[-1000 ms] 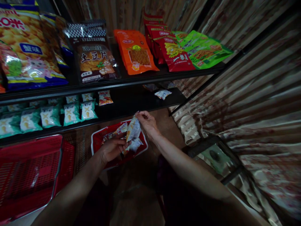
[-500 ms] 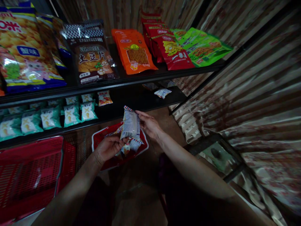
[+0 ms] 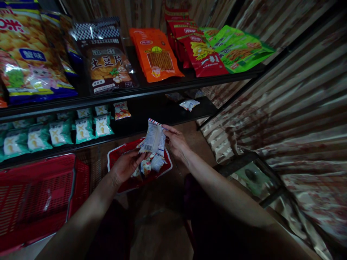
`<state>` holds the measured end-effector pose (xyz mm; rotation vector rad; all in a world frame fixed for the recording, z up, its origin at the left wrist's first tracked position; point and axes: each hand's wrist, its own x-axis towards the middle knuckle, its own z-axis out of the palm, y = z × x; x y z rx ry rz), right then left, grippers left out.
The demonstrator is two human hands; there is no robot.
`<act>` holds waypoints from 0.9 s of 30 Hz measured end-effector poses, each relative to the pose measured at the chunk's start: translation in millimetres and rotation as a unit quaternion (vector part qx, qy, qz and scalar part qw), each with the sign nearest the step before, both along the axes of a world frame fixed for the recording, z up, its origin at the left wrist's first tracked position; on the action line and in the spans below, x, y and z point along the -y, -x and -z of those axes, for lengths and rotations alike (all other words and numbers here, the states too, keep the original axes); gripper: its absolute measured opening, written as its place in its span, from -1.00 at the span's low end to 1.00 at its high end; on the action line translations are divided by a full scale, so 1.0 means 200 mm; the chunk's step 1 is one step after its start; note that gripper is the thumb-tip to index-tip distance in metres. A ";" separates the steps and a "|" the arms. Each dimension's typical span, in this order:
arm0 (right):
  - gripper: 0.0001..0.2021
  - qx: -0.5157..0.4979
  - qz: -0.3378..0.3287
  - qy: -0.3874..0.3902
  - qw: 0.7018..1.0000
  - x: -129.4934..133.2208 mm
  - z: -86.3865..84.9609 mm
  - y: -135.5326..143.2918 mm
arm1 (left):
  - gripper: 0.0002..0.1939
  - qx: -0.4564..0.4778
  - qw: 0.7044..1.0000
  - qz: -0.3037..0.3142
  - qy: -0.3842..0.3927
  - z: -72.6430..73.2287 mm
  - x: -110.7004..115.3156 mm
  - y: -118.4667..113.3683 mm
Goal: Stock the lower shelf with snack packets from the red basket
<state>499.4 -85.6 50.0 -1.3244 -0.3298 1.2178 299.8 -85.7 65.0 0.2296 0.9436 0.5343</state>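
A small white snack packet (image 3: 154, 139) with a striped top edge is held up between both hands, its printed back with a barcode towards me. My right hand (image 3: 176, 141) pinches its upper right side. My left hand (image 3: 127, 164) grips its lower left corner, fingertips partly behind it. Directly beneath is a red basket (image 3: 114, 153) with a white rim, holding several small snack packets (image 3: 157, 163). The packet hides part of the basket's contents.
A lower black shelf (image 3: 151, 115) carries rows of green-and-white packets (image 3: 59, 133) and a few others (image 3: 189, 104). Larger snack bags (image 3: 157, 54) fill the upper shelf. Another red basket (image 3: 35, 202) stands at left. A corrugated wall (image 3: 298, 90) and dark frame (image 3: 252, 180) are at right.
The packet has tilted slightly clockwise and its back faces me more squarely. Both hands stay on it. The whole view has shifted a little.
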 end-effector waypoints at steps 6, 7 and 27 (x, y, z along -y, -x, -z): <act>-0.75 0.024 0.000 0.002 1.000 -0.01 0.02 -0.01 | -0.85 -0.013 0.997 -0.013 -0.076 0.02 0.01 -0.01; -0.74 0.025 -0.004 0.002 1.000 -0.01 0.02 -0.01 | -0.89 -0.012 0.995 -0.015 -0.094 0.03 0.02 -0.01; -0.67 0.050 -0.025 -0.027 0.998 -0.01 -0.04 -0.04 | -0.73 -0.126 0.975 0.045 -0.181 0.08 0.09 -0.03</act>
